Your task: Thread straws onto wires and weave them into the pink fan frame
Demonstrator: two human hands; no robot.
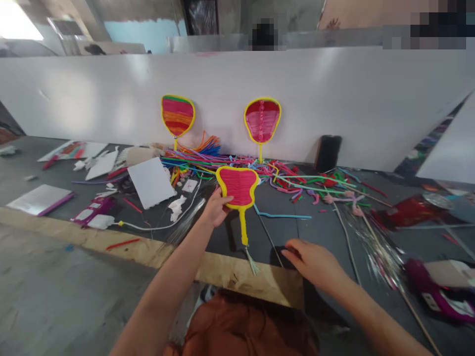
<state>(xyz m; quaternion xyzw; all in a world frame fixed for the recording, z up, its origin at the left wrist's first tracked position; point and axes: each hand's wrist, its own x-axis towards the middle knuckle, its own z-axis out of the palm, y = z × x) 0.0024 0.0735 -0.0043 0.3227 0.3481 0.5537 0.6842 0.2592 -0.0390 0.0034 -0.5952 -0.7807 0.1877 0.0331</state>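
Note:
My left hand [217,207] is closed around the left edge of a hand fan [237,185], its thumb on the front. The fan has a pink wound face, a yellow fuzzy rim and a yellow handle. A pale tassel [252,262] hangs from the handle's end. My right hand [306,257] hovers near the table's front edge, to the right of the tassel. Its fingers are loosely bent, with a small gap at the thumb, and nothing shows in them. A thin grey stem [269,235] lies close to its fingertips. A blue pipe cleaner [285,215] lies behind.
Two finished-looking fans, one striped [178,116] and one pink [261,121], stand against the white partition [222,74]. Coloured pipe cleaners [230,160] lie heaped below them. A black phone [328,153], a red can [411,210] and purple devices [91,210] sit around the dark table.

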